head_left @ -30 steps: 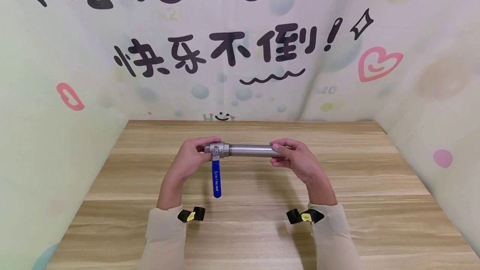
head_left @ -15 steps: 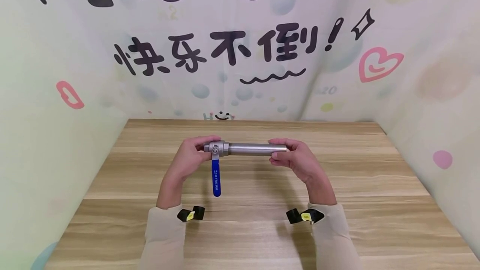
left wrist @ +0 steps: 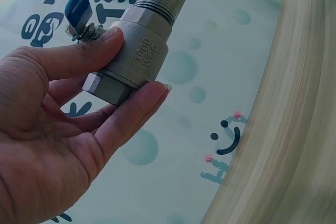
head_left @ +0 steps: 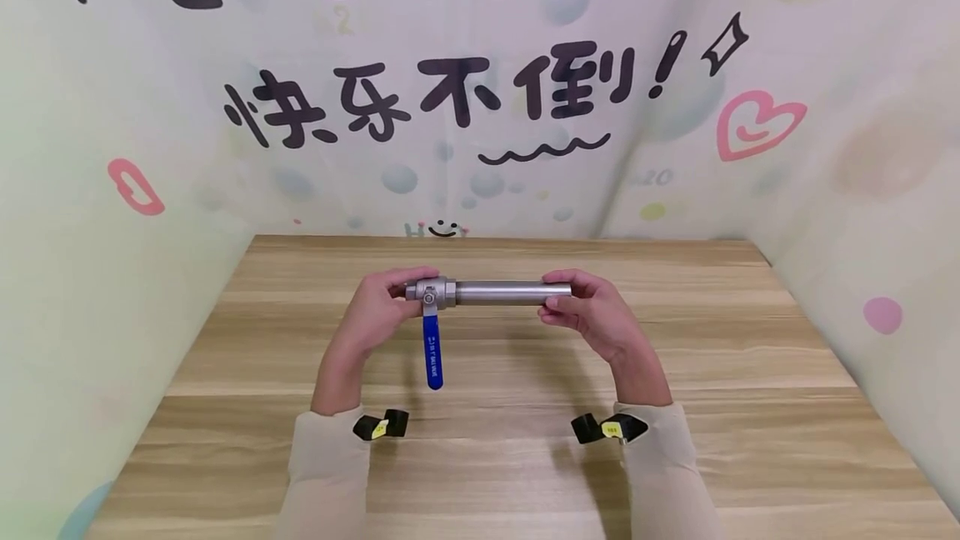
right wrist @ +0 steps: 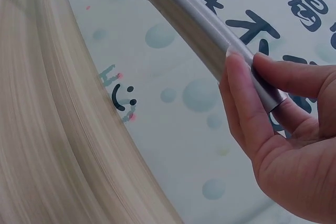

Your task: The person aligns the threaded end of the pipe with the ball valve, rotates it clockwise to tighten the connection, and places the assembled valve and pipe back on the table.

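Observation:
A steel ball valve (head_left: 442, 293) with a blue lever handle (head_left: 432, 352) is joined to a plain steel pipe (head_left: 502, 293), threads showing at the joint in the left wrist view. The two lie level in the air above the table. My left hand (head_left: 372, 307) grips the valve body (left wrist: 139, 51) at its hex end, thumb on one side and fingers on the other. At the pipe's free right end, my right hand (head_left: 596, 315) pinches the tube (right wrist: 194, 27) between thumb and fingers. The lever points toward me, square to the pipe.
Beneath the hands spreads a wood-grain table (head_left: 480, 457). A printed cloth (head_left: 360, 190) with dark lettering hangs behind it and along both sides. Each sleeve carries a black wrist mount with a yellow label.
The right thumb has shifted from the pipe's top to its near side, and the pipe's right end shows more. The left hand keeps its hold on the valve.

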Tool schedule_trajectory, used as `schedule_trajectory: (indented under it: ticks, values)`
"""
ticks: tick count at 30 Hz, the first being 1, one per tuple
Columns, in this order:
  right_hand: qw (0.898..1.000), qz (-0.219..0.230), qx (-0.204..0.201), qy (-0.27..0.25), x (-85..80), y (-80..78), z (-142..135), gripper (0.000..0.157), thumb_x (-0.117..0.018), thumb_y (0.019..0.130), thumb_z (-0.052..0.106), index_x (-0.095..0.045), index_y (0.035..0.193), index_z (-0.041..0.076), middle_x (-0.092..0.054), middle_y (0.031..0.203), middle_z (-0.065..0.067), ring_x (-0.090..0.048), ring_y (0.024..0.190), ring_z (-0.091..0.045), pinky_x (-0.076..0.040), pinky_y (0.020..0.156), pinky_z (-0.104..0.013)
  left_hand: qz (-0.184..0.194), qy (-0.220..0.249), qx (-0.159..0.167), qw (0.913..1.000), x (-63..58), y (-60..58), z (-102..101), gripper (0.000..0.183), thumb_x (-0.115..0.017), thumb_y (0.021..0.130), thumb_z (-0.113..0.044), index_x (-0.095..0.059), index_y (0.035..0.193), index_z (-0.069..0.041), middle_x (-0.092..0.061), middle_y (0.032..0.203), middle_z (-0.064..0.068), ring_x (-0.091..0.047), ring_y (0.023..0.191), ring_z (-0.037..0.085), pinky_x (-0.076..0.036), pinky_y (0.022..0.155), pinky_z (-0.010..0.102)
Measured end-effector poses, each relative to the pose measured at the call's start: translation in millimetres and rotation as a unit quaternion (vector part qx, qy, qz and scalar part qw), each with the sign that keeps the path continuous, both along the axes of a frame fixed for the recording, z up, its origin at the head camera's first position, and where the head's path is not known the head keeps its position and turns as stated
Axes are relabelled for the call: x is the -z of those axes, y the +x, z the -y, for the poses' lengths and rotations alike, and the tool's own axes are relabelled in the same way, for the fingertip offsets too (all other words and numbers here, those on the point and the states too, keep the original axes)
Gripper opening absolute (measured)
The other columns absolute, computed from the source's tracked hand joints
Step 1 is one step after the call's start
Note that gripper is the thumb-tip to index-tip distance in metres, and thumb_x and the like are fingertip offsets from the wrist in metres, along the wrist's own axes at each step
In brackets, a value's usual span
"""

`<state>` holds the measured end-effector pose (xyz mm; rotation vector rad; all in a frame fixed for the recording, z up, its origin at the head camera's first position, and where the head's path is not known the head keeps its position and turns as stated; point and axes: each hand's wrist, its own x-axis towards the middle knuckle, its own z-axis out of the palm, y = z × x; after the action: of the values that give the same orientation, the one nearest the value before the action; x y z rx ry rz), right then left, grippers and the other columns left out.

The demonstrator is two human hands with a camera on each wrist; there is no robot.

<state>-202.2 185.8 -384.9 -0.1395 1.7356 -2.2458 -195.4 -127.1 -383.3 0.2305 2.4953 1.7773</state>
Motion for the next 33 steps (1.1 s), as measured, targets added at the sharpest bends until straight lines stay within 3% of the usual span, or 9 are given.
schedule_trajectory:
  ticks: [3,9,14,19,33]
  values:
    - [1.000,0.004,0.002,-0.002,-1.1,0.5,-0.1,0.031,-0.058,0.089,-0.011,-0.055,0.120,-0.010,-0.054,0.101,-0.015,-0.069,0.073,-0.020,-0.058,0.073,-0.030,0.002,0.002,0.001,1.0000,-1.1,0.6,-0.4,0.045,-0.066,0.083,0.005,-0.067,0.125,-0.012,-0.059,0.128,0.015,-0.057,0.103,0.030,-0.052,0.076,0.032]
    - [1.000,0.003,0.003,0.001,-2.3,0.8,-0.1,0.023,-0.057,0.091,-0.008,-0.063,0.111,0.001,-0.057,0.096,-0.012,-0.068,0.072,-0.018,-0.058,0.070,-0.028,0.002,0.004,0.001,1.0000,-0.5,1.0,-0.1,0.045,-0.066,0.083,0.005,-0.068,0.123,-0.014,-0.060,0.127,0.014,-0.057,0.101,0.030,-0.052,0.075,0.031]
    - [1.000,0.003,0.007,0.012,-1.8,1.0,0.4,0.026,-0.058,0.092,-0.004,-0.057,0.118,-0.006,-0.059,0.093,-0.012,-0.068,0.068,-0.016,-0.057,0.068,-0.026,-0.001,0.015,0.005,0.9999,0.3,0.9,0.5,0.044,-0.067,0.083,0.005,-0.068,0.123,-0.012,-0.061,0.126,0.014,-0.057,0.098,0.029,-0.051,0.075,0.031]
    - [0.999,0.008,0.015,0.036,-2.1,1.2,1.6,0.023,-0.062,0.093,0.004,-0.059,0.115,-0.002,-0.060,0.094,-0.011,-0.067,0.067,-0.015,-0.057,0.067,-0.026,-0.001,0.022,0.008,0.9997,-0.3,1.7,0.0,0.044,-0.068,0.083,0.005,-0.068,0.124,-0.011,-0.061,0.126,0.014,-0.057,0.099,0.029,-0.052,0.076,0.031]
    - [0.999,0.007,0.015,0.044,-1.2,-0.1,2.9,0.037,-0.064,0.094,0.010,-0.053,0.123,-0.011,-0.058,0.099,-0.014,-0.068,0.072,-0.017,-0.058,0.071,-0.029,-0.005,0.015,0.007,0.9998,-0.2,1.2,0.6,0.046,-0.066,0.082,0.007,-0.068,0.123,-0.013,-0.060,0.127,0.014,-0.057,0.101,0.030,-0.052,0.076,0.033]
